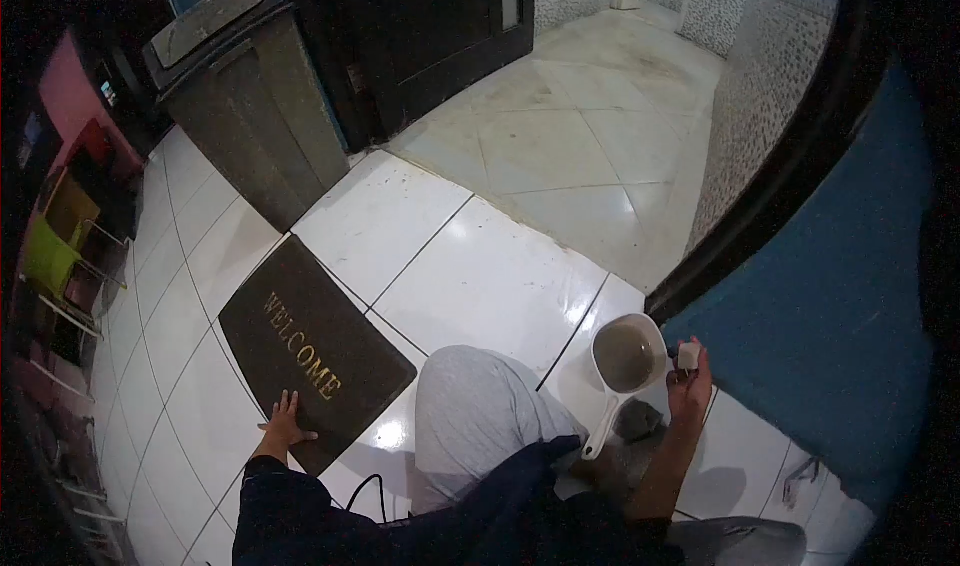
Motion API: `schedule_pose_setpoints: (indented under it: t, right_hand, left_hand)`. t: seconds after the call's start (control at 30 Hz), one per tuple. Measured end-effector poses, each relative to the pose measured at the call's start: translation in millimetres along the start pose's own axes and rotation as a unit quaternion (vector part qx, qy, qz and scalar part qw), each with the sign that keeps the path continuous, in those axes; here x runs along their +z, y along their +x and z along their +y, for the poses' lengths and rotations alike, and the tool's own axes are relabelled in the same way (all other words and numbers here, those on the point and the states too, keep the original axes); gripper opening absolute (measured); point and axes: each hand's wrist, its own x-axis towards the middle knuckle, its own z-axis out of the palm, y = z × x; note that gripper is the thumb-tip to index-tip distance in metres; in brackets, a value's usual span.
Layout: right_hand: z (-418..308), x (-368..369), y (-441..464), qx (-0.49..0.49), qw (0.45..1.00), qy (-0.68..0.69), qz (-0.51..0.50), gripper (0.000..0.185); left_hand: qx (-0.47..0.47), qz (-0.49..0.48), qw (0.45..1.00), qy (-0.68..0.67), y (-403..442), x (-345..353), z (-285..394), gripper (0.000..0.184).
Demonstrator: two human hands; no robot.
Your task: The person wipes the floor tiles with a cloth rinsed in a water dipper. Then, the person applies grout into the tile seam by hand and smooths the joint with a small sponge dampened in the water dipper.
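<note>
A dark doormat (310, 346) with gold "WELCOME" lettering lies on the white tiles. My left hand (287, 428) rests on its near edge with the fingers spread. My right hand (689, 381) is closed around a small pale block (689, 356), whose kind I cannot make out. Just left of that hand stands a white long-handled dipper (607, 406) containing murky greyish liquid (625, 358). A dark grey bunched thing, perhaps a cloth (637, 421), lies beside the dipper's handle.
A tall grey bin (255, 116) stands beyond the mat, beside a dark door (430, 36). The doorway opens onto a stained tile floor (560, 136). A blue wall (800, 296) borders my right side. Chairs (60, 256) line the far left. A black cable (372, 484) loops near my knee.
</note>
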Motion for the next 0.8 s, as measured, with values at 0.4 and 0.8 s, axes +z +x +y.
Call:
schedule_pose_setpoints:
  t: [0.4, 0.8]
  right_hand:
    - [9, 85, -7, 0.029, 0.972, 0.016, -0.232, 0.039]
    - [-68, 218, -86, -0.077, 0.906, -0.169, -0.380, 0.036]
  left_hand:
    - [0.220, 0.262, 0.938, -0.062, -115, 104, 104, 0.069]
    - [0.158, 0.269, 0.937, -0.157, -130, 160, 43, 0.063]
